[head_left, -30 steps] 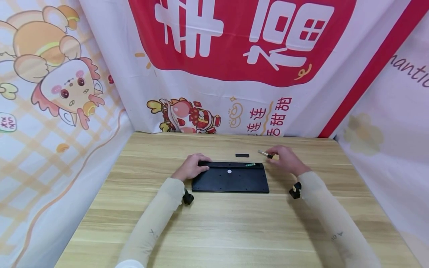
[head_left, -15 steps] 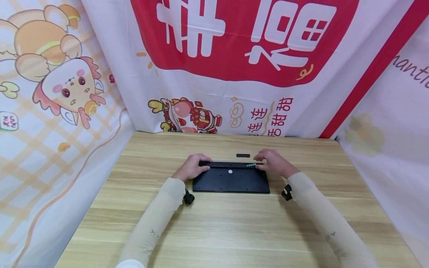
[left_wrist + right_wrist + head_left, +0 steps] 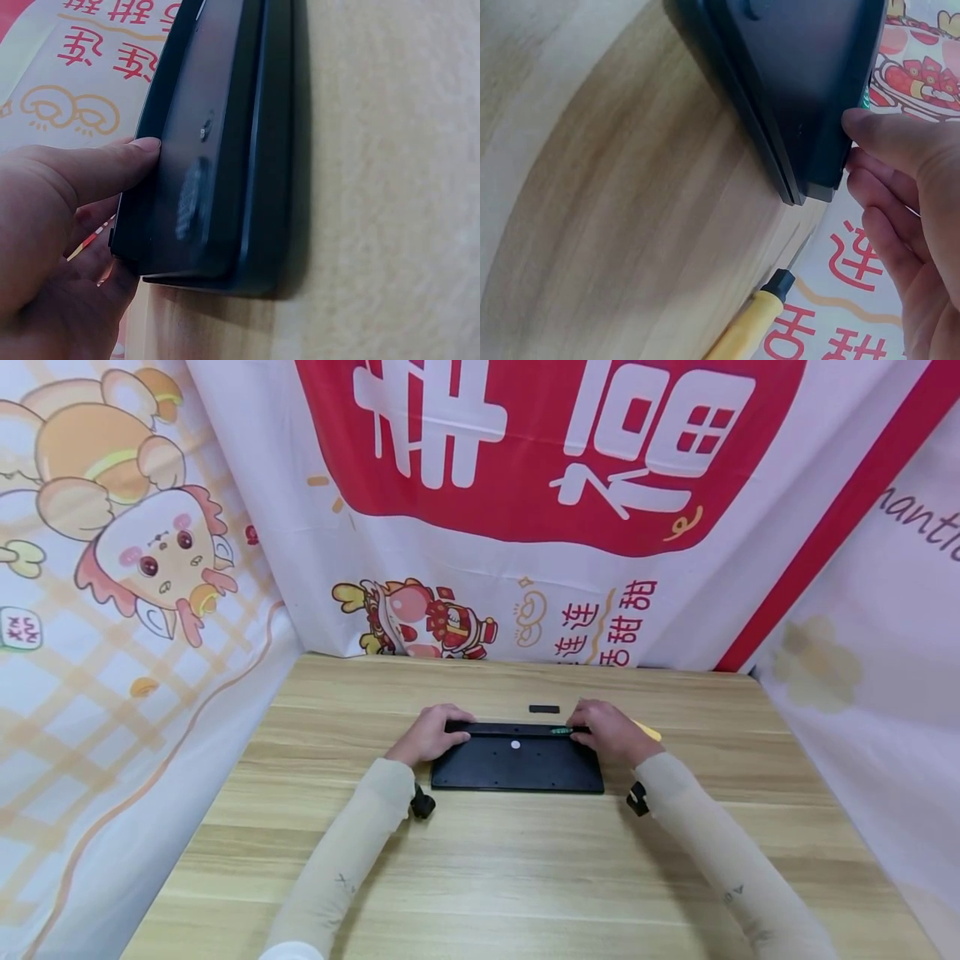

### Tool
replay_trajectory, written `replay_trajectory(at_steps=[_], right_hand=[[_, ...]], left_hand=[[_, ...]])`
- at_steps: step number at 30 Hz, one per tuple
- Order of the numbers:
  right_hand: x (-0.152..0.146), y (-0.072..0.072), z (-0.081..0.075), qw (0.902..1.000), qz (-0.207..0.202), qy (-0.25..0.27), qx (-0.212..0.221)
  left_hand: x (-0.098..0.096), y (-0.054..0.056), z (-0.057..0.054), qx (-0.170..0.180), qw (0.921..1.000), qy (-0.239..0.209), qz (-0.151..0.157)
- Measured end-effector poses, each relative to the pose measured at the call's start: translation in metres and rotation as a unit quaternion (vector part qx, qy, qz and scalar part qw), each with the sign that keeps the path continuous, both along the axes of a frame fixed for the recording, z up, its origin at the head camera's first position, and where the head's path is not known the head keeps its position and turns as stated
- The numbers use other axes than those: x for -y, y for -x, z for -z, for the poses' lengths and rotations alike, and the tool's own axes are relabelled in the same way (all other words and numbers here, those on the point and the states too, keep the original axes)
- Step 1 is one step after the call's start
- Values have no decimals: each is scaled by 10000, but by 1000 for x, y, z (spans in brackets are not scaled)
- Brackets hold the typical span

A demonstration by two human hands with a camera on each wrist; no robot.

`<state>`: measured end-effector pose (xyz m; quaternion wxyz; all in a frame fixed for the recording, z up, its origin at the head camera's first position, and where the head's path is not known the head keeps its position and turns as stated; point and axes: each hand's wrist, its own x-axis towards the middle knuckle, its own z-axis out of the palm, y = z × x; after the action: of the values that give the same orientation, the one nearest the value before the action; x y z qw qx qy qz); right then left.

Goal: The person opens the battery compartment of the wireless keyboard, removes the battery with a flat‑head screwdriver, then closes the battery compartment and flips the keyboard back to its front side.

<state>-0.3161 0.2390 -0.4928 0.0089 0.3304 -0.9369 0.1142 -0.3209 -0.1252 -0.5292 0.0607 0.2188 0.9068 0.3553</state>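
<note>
A black keyboard (image 3: 517, 770) lies face down on the wooden table, its raised ridge along the far side. A green battery (image 3: 560, 731) shows in the slot near the ridge's right end. My left hand (image 3: 429, 732) grips the left end of the ridge, thumb on the near side and fingers behind. At the other end my right hand (image 3: 609, 729) pinches the ridge beside the battery; in the right wrist view its thumb rests on the edge with the fingers curled behind. A yellow-handled screwdriver (image 3: 750, 319) lies on the table beside that hand, partly hidden from the head view.
A small black battery cover (image 3: 543, 708) lies behind the keyboard, close to the right hand. Printed cloth (image 3: 525, 585) hangs along the table's back edge and both sides. Bare wood (image 3: 510, 877) spreads in front of the keyboard between the forearms.
The right hand has put the screwdriver down on the table to the right and moved left onto the keyboard's ridge. The left hand has kept its grip.
</note>
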Motion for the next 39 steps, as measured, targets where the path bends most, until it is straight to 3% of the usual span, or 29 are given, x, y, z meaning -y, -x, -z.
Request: replay_trajectory(at_steps=[7,21,31,39], right_hand=[[3,-1,1,9999,137,24,-62],[0,1,-13,9946,632,586,582],[-14,15,-15,9924,718,797,606],[-21,26,-12,9845,1200,957,843]], left_hand=[[1,0,2,-114,9999,-14,51],[1,-3,1,-112,9999,-24,17],[0,-3,0,-158,9998,-45,87],[0,-2,0,-145,9998,-68,77]])
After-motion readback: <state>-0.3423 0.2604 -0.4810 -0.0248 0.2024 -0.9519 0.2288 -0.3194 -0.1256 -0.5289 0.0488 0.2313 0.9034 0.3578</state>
